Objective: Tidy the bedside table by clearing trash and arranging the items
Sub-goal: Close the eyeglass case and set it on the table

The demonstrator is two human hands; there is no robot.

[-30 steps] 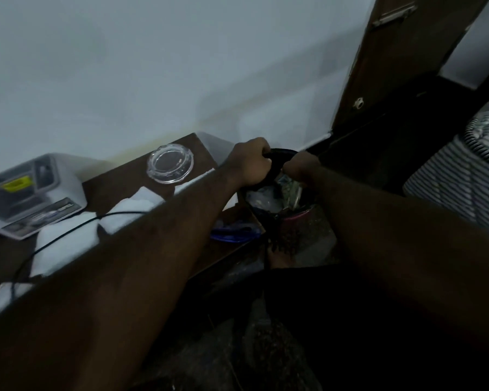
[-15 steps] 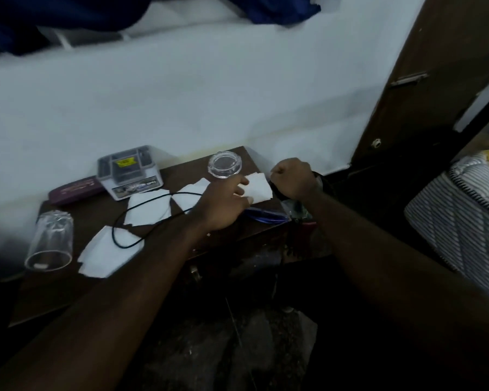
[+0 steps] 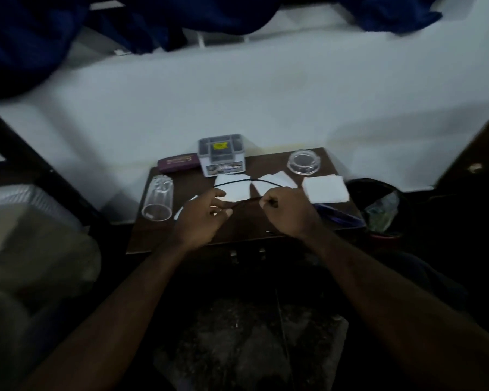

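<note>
Since half a second ago both hands have left the bin (image 3: pixel 378 193) off the table's right edge and the tissue (image 3: pixel 326 189) beside it, and met over the table's (image 3: pixel 158 238) middle on the black cable (image 3: pixel 244 201). Judged: trash step paused, cable tidying begun, with tissues not yet cleared. Grip: left hand (image 3: pixel 202 214) pinches the cable between thumb and fingertips, other fingers loose; right hand (image 3: pixel 287 210) is clenched round it, a short span stretched between them, the rest looping toward the back edge.
</note>
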